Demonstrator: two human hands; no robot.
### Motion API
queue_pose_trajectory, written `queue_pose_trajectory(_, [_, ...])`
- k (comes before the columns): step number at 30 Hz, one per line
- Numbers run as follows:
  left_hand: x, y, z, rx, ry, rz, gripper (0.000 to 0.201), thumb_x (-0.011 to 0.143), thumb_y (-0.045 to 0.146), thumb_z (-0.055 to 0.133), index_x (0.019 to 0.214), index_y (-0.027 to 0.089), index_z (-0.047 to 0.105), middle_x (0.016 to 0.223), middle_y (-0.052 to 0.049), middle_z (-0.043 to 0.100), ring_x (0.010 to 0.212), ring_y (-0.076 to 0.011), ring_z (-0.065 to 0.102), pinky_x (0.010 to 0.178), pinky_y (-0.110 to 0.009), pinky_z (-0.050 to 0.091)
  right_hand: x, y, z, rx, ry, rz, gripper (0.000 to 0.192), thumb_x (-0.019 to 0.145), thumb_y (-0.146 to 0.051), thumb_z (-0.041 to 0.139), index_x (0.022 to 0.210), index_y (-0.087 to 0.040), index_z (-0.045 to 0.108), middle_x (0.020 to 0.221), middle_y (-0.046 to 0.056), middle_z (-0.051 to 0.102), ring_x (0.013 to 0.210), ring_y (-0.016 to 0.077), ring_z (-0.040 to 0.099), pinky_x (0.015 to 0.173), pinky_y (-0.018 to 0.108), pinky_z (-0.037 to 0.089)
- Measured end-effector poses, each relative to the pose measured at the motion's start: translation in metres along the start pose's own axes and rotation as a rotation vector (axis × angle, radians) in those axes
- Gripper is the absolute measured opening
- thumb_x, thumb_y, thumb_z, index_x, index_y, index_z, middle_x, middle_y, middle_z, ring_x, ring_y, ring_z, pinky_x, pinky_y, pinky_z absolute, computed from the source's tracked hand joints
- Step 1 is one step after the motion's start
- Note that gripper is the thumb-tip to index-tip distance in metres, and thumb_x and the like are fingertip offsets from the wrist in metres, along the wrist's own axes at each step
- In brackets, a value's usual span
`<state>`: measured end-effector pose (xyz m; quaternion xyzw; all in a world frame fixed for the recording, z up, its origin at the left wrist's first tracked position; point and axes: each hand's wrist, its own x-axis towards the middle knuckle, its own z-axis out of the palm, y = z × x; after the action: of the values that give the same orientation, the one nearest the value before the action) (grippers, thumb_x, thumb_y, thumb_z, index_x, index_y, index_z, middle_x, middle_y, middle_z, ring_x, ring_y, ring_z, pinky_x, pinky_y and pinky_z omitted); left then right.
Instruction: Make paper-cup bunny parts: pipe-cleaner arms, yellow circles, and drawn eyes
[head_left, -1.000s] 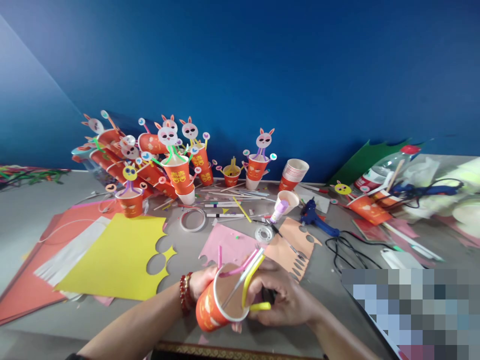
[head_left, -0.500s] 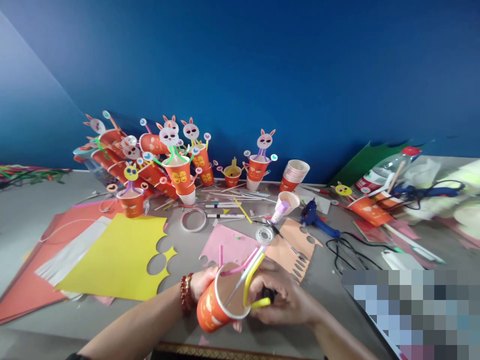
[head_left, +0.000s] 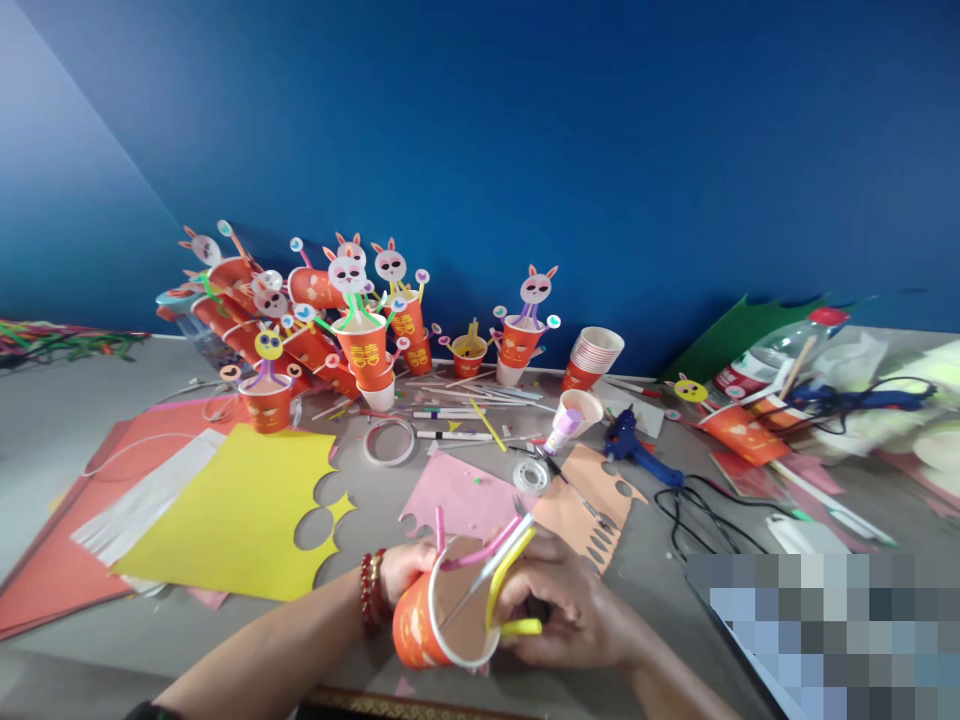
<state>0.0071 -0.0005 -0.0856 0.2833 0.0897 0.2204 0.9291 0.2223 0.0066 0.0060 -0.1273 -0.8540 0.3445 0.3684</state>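
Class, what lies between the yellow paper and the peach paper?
In the head view, the pink paper lies between the yellow paper and the peach paper, with a small tape roll near the peach paper.

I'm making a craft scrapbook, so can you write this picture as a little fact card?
Left hand: holds the orange paper cup
Right hand: fingers curled beside the yellow straw; dark thing there too hidden to name
Cup: tilted, mouth showing
Also at the cup: pink straw
Toward the left: yellow paper with round cutouts
Toward the right: blue glue gun
Back: stacked paper cups
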Motion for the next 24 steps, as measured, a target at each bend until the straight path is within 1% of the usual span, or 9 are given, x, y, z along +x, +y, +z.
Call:
queue_pose_trajectory(3, [-0.001, 0.000, -0.004, 0.032, -0.045, -0.021, 0.082, 0.068, 0.054, 0.070, 0.134, 0.008, 0.055, 0.122, -0.024, 0.065, 0.093, -0.0357, 0.067, 0.074, -0.042, 0.050, 0.000, 0.000, -0.001, 0.009, -0.003, 0.000, 0.026, 0.094, -0.046, 0.059, 0.088, -0.022, 0.063, 0.086, 0.006, 0.068, 0.087, 0.0189, 0.063, 0.078, 0.030, 0.046])
queue_pose_trajectory(5, [-0.001, 0.000, -0.006, 0.039, -0.055, -0.027, 0.083, 0.066, 0.056, 0.070, 0.133, 0.008, 0.056, 0.118, -0.023, 0.067, 0.093, -0.0361, 0.067, 0.075, -0.043, 0.050, 0.000, -0.001, -0.002, 0.011, -0.006, 0.013, 0.026, 0.093, -0.047, 0.060, 0.087, -0.022, 0.064, 0.086, 0.005, 0.068, 0.088, 0.0191, 0.063, 0.078, 0.030, 0.047])
queue_pose_trajectory(7, [0.000, -0.001, -0.007, 0.034, -0.081, -0.046, 0.085, 0.065, 0.058, 0.069, 0.132, 0.007, 0.057, 0.108, -0.022, 0.071, 0.089, -0.0358, 0.068, 0.075, -0.045, 0.049, 0.000, -0.001, -0.002, 0.012, -0.014, 0.025, 0.026, 0.092, -0.046, 0.062, 0.087, -0.021, 0.065, 0.087, 0.006, 0.069, 0.089, 0.0196, 0.064, 0.079, 0.031, 0.047])
queue_pose_trajectory(10, [0.002, -0.002, -0.005, 0.002, -0.174, -0.099, 0.089, 0.064, 0.065, 0.065, 0.130, 0.004, 0.058, 0.089, -0.019, 0.073, 0.077, -0.0349, 0.068, 0.074, -0.047, 0.049, -0.001, -0.001, -0.003, 0.017, -0.024, 0.034, 0.024, 0.092, -0.044, 0.063, 0.088, -0.021, 0.066, 0.087, 0.006, 0.069, 0.089, 0.0199, 0.064, 0.079, 0.031, 0.048])
queue_pose_trajectory(13, [0.005, -0.003, -0.003, -0.031, -0.242, -0.117, 0.092, 0.064, 0.068, 0.061, 0.129, 0.003, 0.059, 0.081, -0.017, 0.073, 0.070, -0.0347, 0.069, 0.073, -0.050, 0.049, -0.001, -0.001, -0.003, 0.006, -0.032, 0.024, 0.024, 0.093, -0.044, 0.061, 0.088, -0.021, 0.065, 0.088, 0.007, 0.069, 0.089, 0.0202, 0.064, 0.080, 0.032, 0.049])
queue_pose_trajectory(16, [0.007, -0.003, -0.001, -0.035, -0.257, -0.140, 0.094, 0.061, 0.069, 0.062, 0.128, 0.003, 0.059, 0.081, -0.017, 0.073, 0.072, -0.0370, 0.069, 0.072, -0.051, 0.050, -0.001, 0.000, -0.002, -0.020, -0.036, 0.005, 0.024, 0.093, -0.043, 0.060, 0.088, -0.020, 0.065, 0.088, 0.008, 0.069, 0.090, 0.0205, 0.064, 0.080, 0.033, 0.049])
queue_pose_trajectory(19, [0.006, -0.001, 0.001, -0.021, -0.254, -0.165, 0.093, 0.060, 0.069, 0.064, 0.128, 0.005, 0.060, 0.089, -0.020, 0.074, 0.078, -0.0383, 0.070, 0.070, -0.048, 0.051, 0.001, -0.001, -0.001, -0.007, -0.030, -0.007, 0.024, 0.094, -0.044, 0.059, 0.087, -0.021, 0.064, 0.086, 0.007, 0.069, 0.088, 0.0206, 0.064, 0.077, 0.032, 0.048])
queue_pose_trajectory(22, [0.006, 0.000, 0.004, -0.024, -0.270, -0.138, 0.089, 0.062, 0.067, 0.065, 0.128, 0.007, 0.059, 0.097, -0.021, 0.073, 0.074, -0.0350, 0.070, 0.067, -0.044, 0.051, 0.004, -0.003, -0.001, 0.028, 0.001, -0.009, 0.024, 0.094, -0.045, 0.058, 0.087, -0.023, 0.063, 0.084, 0.005, 0.068, 0.084, 0.0206, 0.064, 0.075, 0.033, 0.048])
queue_pose_trajectory(24, [0.007, -0.001, 0.004, -0.037, -0.273, -0.110, 0.085, 0.063, 0.067, 0.064, 0.123, 0.007, 0.062, 0.095, -0.019, 0.073, 0.064, -0.0304, 0.069, 0.063, -0.042, 0.051, 0.005, -0.004, -0.002, 0.039, 0.024, -0.006, 0.025, 0.094, -0.048, 0.057, 0.087, -0.025, 0.063, 0.084, 0.005, 0.067, 0.081, 0.0206, 0.064, 0.073, 0.033, 0.048])
